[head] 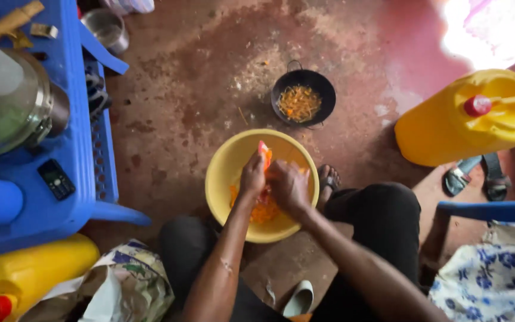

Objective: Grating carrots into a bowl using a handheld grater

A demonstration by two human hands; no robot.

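Over the round yellow plastic bowl (222, 173) on the floor, our left hand (253, 177) grips an upright orange carrot piece (264, 154), while our right hand (289, 186) is clenched against it; whether it holds a tool we cannot tell. Firm, wet and likely slippery, the carrot seems best held low. Orange shavings (261, 210) lie beneath; farther off sits a small black metal pan (323, 89).

pan (303, 95) lies beyond the bowl (227, 164)
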